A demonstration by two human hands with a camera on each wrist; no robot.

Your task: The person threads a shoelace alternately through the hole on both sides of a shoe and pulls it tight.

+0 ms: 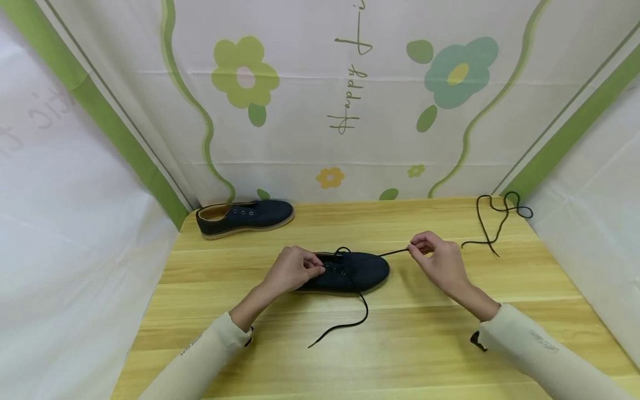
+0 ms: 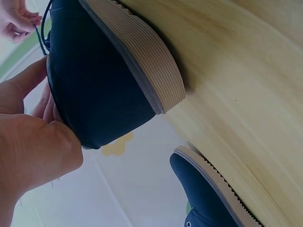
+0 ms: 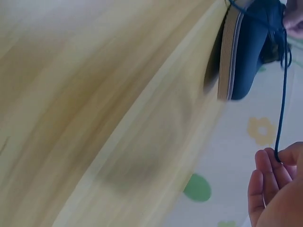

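A dark navy shoe [image 1: 367, 272] with a tan sole lies on the table, its toe pointing right. My left hand [image 1: 296, 269] pinches the shoe's upper beside the eyelets, thumb outside and fingers over the opening, as the left wrist view also shows. A black shoelace [image 1: 395, 253] runs taut from the shoe to my right hand [image 1: 440, 262], which pinches its end between thumb and fingertips. The lace forms a small loop [image 1: 343, 249] above the eyelets. Its other end [image 1: 345, 325] trails loosely across the table on the near side.
A second navy shoe [image 1: 247, 216], with bare eyelets, stands at the back left of the wooden table [image 1: 425, 355]. Another black lace [image 1: 492, 222] lies loosely looped at the back right. A printed white curtain [image 1: 300, 139] hangs behind the table's rear edge.
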